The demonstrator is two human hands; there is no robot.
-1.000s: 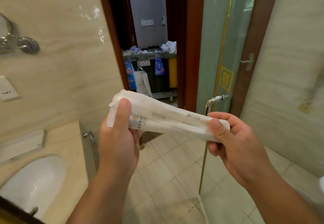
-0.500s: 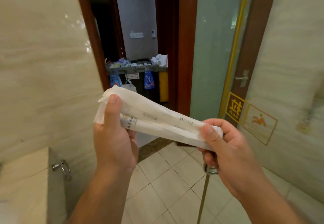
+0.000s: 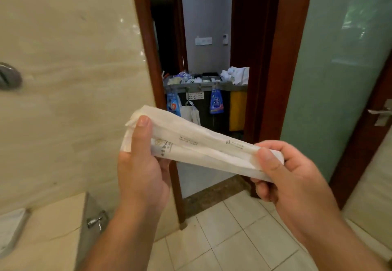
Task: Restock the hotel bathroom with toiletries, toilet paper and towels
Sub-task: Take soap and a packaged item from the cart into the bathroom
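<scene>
Slanting white printed packet (image 3: pixel 203 148), perhaps paper

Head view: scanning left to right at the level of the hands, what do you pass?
Marble wall → left hand → white paper packet → right hand → frosted glass door → door handle.

Both bare forearms reach forward, the left hand (image 3: pixel 142 170) upright with its thumb pressed along one end of a white paper packet (image 3: pixel 203 146), the right hand (image 3: pixel 292 176) lower, fingers curled, thumb pinching the other end.
</scene>
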